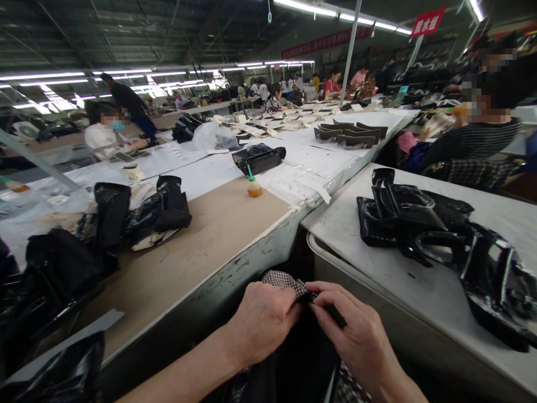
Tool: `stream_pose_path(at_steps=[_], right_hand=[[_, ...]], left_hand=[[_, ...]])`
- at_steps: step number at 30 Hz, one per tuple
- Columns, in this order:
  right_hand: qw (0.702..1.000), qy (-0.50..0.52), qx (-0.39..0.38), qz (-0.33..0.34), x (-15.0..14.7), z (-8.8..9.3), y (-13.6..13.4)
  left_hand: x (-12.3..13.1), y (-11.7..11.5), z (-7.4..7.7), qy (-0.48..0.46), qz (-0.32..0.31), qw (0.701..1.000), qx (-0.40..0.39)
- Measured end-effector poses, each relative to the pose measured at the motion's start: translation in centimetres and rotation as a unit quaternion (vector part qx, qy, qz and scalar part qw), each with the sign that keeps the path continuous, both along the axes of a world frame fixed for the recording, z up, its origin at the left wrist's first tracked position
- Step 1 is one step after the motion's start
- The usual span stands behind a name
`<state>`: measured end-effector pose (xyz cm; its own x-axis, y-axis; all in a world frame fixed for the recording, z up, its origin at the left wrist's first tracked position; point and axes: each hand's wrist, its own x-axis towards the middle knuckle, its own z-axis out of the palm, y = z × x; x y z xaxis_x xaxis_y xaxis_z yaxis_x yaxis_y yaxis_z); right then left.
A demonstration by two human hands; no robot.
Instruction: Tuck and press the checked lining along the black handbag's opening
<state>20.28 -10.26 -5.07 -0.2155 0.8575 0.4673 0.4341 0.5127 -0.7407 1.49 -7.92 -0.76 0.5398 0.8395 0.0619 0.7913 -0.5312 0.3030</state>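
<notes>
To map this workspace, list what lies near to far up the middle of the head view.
Dark-and-white checked fabric, squat amber-filled bottle with green nozzle, glossy black bundle, pale flat pieces.

The cloth (280, 278) was checked in dark and pale squares, and the bag (296, 358) below it was black. Black, too, were the bags (62, 263) at left and the handbags (405, 215) at right. The board (218, 224) was tan, the right tabletop (423, 302) off-white. The bottle (254, 188) showed amber under a green nozzle (250, 172). The sign (428, 22) was red with white lettering; a co-worker's sleeve (447, 143) was black with thin pale stripes.
</notes>
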Motion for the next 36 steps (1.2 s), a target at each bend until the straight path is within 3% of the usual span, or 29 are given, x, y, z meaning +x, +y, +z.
stream_pose_path(at_steps=[11,20,27,31,34,36], right_hand=[[0.972,0.111,-0.202,-0.046,-0.7,0.5,0.1],[0.958,0.172,-0.223,-0.053,-1.1,-0.2,-0.1],[0.932,0.272,-0.238,-0.036,-1.8,-0.4,-0.1],[0.927,0.297,-0.229,-0.018,-2.1,-0.3,0.3],[0.918,0.32,-0.234,0.03,-1.8,0.9,1.8],[0.909,0.325,-0.245,0.093,-1.2,2.8,3.5]], left_hand=[[0.0,-0.2,-0.3,-0.047,-0.012,0.999,-0.013],[-0.1,-0.5,-0.4,-0.063,-0.008,0.998,-0.025],[0.0,-0.6,1.7,-0.066,0.036,0.994,-0.08],[0.1,-0.2,1.9,-0.102,0.05,0.988,-0.104],[0.3,0.1,2.5,-0.117,0.074,0.988,-0.074],[0.6,0.1,3.7,-0.142,0.099,0.983,-0.053]])
